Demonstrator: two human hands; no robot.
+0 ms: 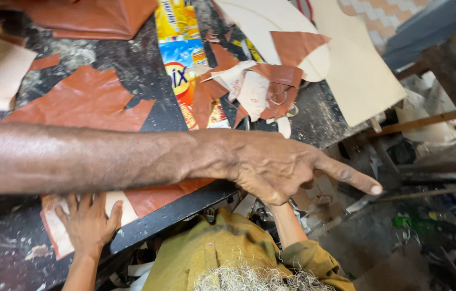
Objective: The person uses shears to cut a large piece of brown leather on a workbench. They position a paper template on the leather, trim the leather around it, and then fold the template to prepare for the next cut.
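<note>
Left arm stretches across dark worktop (pixel 131 59), left hand (pixel 276 167) past its right edge, index finger pointing out over cluttered floor, holding nothing. Right hand out of shot. Co-worker's hand (pixel 89 222) presses flat on brown leather piece (pixel 155 196) at near edge. Co-worker in mustard shirt (pixel 211 253) crouches below that edge, other arm raised under pointing hand. Leather scraps (pixel 260 89) and yellow packet (pixel 182 48) toward far edge; possibly metal ring among scraps.

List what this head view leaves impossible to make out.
- Pointing hand: its curled fingers hide the palm.
- Co-worker's raised arm: its hand is hidden behind the pointing hand.
- Brown leather piece: largely covered by the forearm.
- Floor clutter: blurred.
- The person's other hand: out of frame.
</note>
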